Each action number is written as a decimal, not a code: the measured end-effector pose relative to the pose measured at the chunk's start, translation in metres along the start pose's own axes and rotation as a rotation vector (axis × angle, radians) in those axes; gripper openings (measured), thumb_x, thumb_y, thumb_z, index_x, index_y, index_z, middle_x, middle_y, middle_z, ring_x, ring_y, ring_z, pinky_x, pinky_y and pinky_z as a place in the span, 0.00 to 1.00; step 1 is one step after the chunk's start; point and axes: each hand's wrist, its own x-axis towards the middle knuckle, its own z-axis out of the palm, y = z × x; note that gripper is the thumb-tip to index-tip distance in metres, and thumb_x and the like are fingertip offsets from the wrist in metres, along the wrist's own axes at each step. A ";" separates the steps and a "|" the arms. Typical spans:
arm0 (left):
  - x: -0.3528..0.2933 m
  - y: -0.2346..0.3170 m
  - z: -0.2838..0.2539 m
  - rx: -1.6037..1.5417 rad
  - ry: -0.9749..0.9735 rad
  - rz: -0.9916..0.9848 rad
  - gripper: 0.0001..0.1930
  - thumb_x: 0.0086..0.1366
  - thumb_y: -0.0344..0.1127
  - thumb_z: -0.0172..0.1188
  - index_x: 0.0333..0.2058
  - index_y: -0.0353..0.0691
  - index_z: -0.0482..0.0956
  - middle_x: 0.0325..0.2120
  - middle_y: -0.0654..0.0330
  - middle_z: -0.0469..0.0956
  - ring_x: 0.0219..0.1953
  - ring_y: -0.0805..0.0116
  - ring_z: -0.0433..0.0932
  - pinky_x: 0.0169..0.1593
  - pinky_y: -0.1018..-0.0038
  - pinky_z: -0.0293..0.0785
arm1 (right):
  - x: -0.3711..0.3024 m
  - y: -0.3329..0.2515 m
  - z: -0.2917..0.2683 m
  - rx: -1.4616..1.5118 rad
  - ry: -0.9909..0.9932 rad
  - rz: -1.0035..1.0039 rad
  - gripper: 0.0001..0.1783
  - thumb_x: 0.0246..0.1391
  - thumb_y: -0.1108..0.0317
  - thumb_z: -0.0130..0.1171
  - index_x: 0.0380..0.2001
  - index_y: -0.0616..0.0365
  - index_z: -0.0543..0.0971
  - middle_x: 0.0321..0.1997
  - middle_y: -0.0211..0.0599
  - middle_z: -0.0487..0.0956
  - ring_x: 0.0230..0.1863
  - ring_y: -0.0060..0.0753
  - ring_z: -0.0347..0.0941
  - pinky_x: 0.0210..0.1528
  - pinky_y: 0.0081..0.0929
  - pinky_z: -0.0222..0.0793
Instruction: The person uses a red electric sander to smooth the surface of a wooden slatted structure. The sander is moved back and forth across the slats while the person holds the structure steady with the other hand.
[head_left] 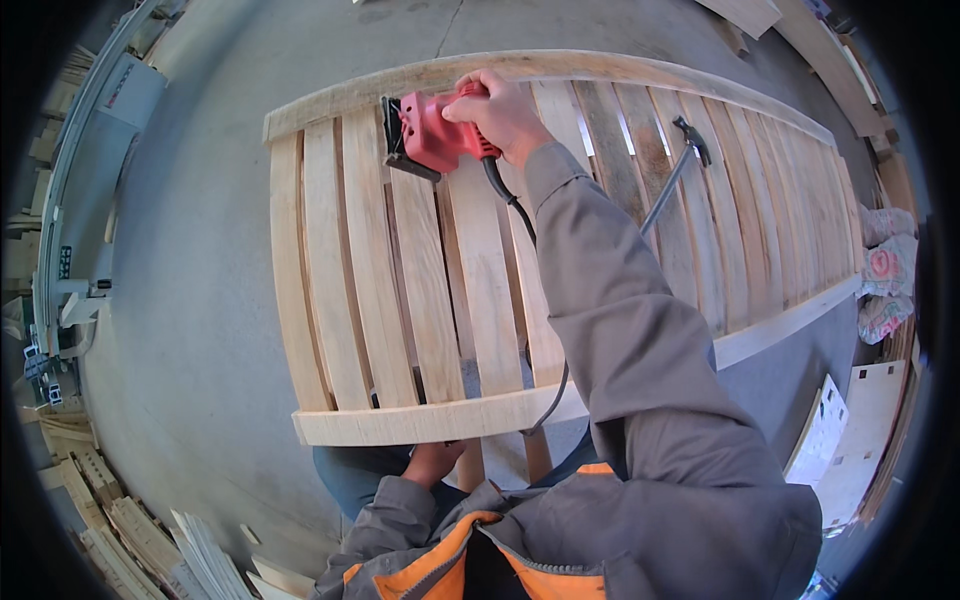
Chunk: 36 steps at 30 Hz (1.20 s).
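Observation:
A red electric sander (430, 132) with a black base rests on the pale slats at the far left part of a wooden slatted frame (400, 425). My right hand (495, 112) is closed around its body, arm stretched out across the slats. From the sander a black cord (518, 210) runs under my right sleeve and over the near rail. My left hand (433, 462) is low, against the underside of the near rail, where its fingers are hidden. To the right of my arm lies a hammer (672, 180), its black head away from me.
Stacked wood pieces (130, 530) lie at the lower left. A long machine with a metal rail (75, 180) stands along the left side. Patterned sacks (885, 265) sit beyond the frame's right end, with board panels (862, 430) nearer. Concrete floor (190, 300) surrounds the frame.

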 end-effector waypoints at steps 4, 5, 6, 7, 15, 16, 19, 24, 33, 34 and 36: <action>-0.005 0.003 -0.001 0.056 0.001 -0.059 0.22 0.65 0.28 0.69 0.57 0.31 0.81 0.51 0.45 0.86 0.54 0.53 0.86 0.58 0.62 0.80 | -0.045 0.007 0.002 0.055 -0.035 0.063 0.31 0.45 0.66 0.74 0.53 0.62 0.77 0.49 0.38 0.79 0.50 0.34 0.77 0.53 0.34 0.76; -0.005 0.021 -0.007 0.130 -0.030 -0.092 0.21 0.65 0.30 0.70 0.56 0.31 0.82 0.51 0.44 0.86 0.54 0.51 0.86 0.59 0.62 0.80 | -0.057 0.010 -0.002 0.051 -0.026 0.061 0.31 0.45 0.66 0.74 0.53 0.62 0.77 0.49 0.39 0.79 0.50 0.34 0.77 0.53 0.33 0.76; -0.010 0.031 -0.008 0.179 -0.002 -0.095 0.20 0.65 0.35 0.70 0.53 0.31 0.85 0.48 0.44 0.87 0.53 0.49 0.86 0.57 0.62 0.81 | -0.068 0.014 -0.002 0.052 -0.024 0.057 0.31 0.45 0.66 0.74 0.54 0.62 0.76 0.49 0.39 0.79 0.50 0.34 0.77 0.53 0.33 0.76; -0.014 0.026 -0.008 0.203 0.000 -0.082 0.20 0.65 0.38 0.70 0.52 0.32 0.85 0.48 0.44 0.87 0.52 0.49 0.87 0.56 0.61 0.81 | -0.080 0.016 0.000 0.055 -0.029 0.054 0.32 0.45 0.66 0.74 0.54 0.62 0.76 0.50 0.40 0.79 0.51 0.34 0.76 0.53 0.33 0.76; -0.031 0.022 -0.003 0.175 0.087 -0.004 0.20 0.65 0.37 0.68 0.52 0.32 0.84 0.44 0.45 0.88 0.47 0.50 0.88 0.53 0.62 0.83 | -0.181 0.022 0.008 0.038 -0.029 0.082 0.31 0.44 0.66 0.74 0.53 0.61 0.77 0.48 0.40 0.80 0.48 0.34 0.77 0.53 0.33 0.77; -0.035 0.023 -0.001 0.178 0.097 0.014 0.20 0.65 0.37 0.68 0.51 0.31 0.84 0.43 0.44 0.88 0.46 0.49 0.88 0.52 0.62 0.83 | -0.192 0.025 0.007 0.031 -0.025 0.076 0.31 0.44 0.65 0.74 0.53 0.61 0.77 0.47 0.39 0.80 0.48 0.34 0.78 0.53 0.33 0.77; -0.042 0.024 0.001 0.205 0.114 0.050 0.19 0.64 0.37 0.68 0.51 0.32 0.85 0.42 0.44 0.88 0.46 0.49 0.88 0.52 0.62 0.83 | -0.224 0.027 0.011 -0.040 -0.021 0.067 0.31 0.43 0.65 0.74 0.51 0.61 0.77 0.47 0.39 0.80 0.48 0.33 0.78 0.53 0.32 0.77; -0.046 0.023 0.004 0.243 0.126 0.058 0.19 0.64 0.37 0.69 0.51 0.32 0.85 0.42 0.46 0.88 0.46 0.51 0.88 0.52 0.63 0.82 | -0.271 0.024 0.013 -0.032 -0.015 0.085 0.32 0.41 0.64 0.75 0.51 0.61 0.77 0.45 0.39 0.80 0.46 0.32 0.78 0.52 0.32 0.77; -0.050 0.023 0.009 0.305 0.125 0.080 0.19 0.65 0.41 0.67 0.50 0.33 0.85 0.43 0.43 0.87 0.46 0.45 0.87 0.52 0.59 0.82 | -0.318 0.033 0.013 -0.059 -0.030 0.048 0.31 0.42 0.60 0.73 0.50 0.61 0.76 0.44 0.42 0.80 0.46 0.37 0.78 0.53 0.35 0.76; -0.051 0.025 0.010 0.296 0.121 0.070 0.20 0.65 0.41 0.67 0.50 0.34 0.85 0.43 0.43 0.87 0.47 0.45 0.87 0.53 0.59 0.82 | -0.320 0.036 0.013 -0.079 -0.033 0.054 0.31 0.42 0.59 0.73 0.49 0.60 0.76 0.44 0.42 0.80 0.46 0.37 0.78 0.53 0.36 0.76; -0.049 0.028 0.010 0.287 0.110 0.050 0.20 0.65 0.40 0.68 0.51 0.33 0.85 0.44 0.43 0.87 0.47 0.47 0.87 0.53 0.60 0.82 | -0.319 0.038 0.016 -0.116 -0.022 -0.002 0.31 0.42 0.58 0.73 0.49 0.60 0.77 0.46 0.44 0.79 0.47 0.40 0.78 0.53 0.37 0.76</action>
